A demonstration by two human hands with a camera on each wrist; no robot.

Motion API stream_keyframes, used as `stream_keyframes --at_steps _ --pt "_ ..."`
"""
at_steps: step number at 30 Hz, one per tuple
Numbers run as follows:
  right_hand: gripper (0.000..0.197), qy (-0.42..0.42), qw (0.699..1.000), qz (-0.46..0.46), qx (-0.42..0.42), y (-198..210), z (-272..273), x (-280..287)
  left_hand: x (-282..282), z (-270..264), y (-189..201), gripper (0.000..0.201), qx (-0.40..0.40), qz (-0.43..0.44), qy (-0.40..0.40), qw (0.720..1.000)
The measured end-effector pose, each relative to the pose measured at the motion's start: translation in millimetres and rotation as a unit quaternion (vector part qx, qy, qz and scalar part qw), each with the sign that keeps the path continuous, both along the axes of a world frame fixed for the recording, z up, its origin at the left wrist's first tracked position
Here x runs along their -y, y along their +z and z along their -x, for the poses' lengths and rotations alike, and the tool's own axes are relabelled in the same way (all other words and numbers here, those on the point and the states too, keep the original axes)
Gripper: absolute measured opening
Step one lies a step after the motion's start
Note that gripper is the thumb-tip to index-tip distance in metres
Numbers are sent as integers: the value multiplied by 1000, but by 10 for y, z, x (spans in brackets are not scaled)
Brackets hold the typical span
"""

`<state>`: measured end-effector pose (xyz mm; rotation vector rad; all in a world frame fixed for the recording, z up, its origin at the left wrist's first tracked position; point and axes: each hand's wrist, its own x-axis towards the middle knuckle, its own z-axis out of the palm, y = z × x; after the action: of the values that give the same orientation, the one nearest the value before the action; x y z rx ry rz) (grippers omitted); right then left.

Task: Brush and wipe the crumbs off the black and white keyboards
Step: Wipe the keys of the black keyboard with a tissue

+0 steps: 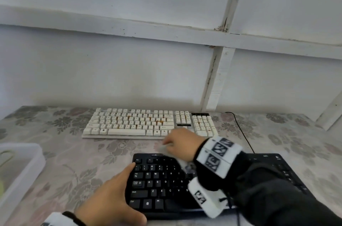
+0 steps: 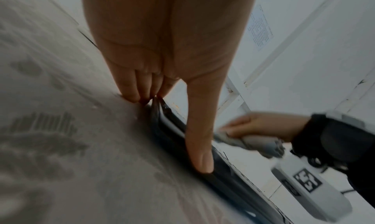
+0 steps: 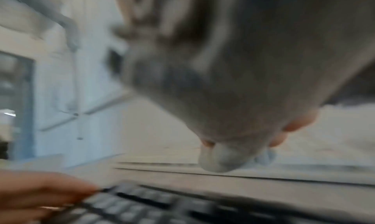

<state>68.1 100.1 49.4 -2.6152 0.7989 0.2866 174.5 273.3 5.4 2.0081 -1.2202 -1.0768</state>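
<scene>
The black keyboard (image 1: 161, 185) lies near me on the flowered tablecloth. The white keyboard (image 1: 133, 123) lies behind it with orange crumbs (image 1: 159, 120) among its keys. My left hand (image 1: 111, 198) rests flat along the black keyboard's left edge, with its thumb (image 2: 201, 147) laid on that edge (image 2: 223, 179). My right hand (image 1: 177, 144) grips a bunched grey-white cloth (image 1: 183, 163) over the black keyboard's far edge, in the gap between the two keyboards. The cloth (image 3: 233, 99) fills the blurred right wrist view and hides most of the fingers.
A translucent plastic box (image 1: 18, 170) stands at the table's left edge. A black cable (image 1: 240, 129) runs from the back wall to the black keyboard's right end. The white wall with wooden battens stands right behind the white keyboard.
</scene>
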Motion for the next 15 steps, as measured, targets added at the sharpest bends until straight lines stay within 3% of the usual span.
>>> stream_keyframes --at_steps 3,6,10,15 --pt "34 89 996 5 7 -103 -511 -270 17 -6 -23 103 27 13 -9 1000" --pt "34 88 994 49 -29 -258 -646 -290 14 1 -10 95 44 27 12 999" --pt "36 20 997 53 -47 -350 -322 -106 -10 -39 -55 87 -22 28 7 999" --pt "19 -32 995 48 -85 -237 266 195 2 -55 -114 100 -2 22 0 1000"
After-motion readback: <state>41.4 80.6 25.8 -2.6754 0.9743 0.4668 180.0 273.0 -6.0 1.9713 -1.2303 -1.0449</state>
